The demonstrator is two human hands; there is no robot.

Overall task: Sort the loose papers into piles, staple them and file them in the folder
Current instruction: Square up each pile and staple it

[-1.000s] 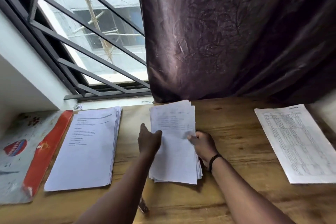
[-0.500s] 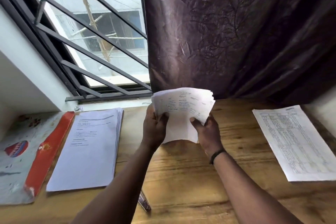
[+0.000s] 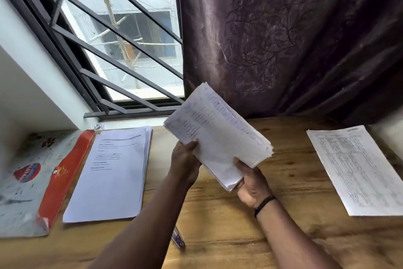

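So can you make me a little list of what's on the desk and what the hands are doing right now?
Held bundle: sheaf of papers, lifted off the wooden desk and tilted
Left hand: grips the sheaf's left edge
Right hand: holds the sheaf's lower corner; black wristband
Left pile: stack of printed papers, lying flat
Far left: folder with red edge
Right side: table-printed sheet, lying flat
Near edge: metal stapler, partly hidden by the left arm
Behind: barred window, dark curtain

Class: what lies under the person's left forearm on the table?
A stapler lies on the table, one metal end poking out beside the forearm. The rest is covered by the arm.
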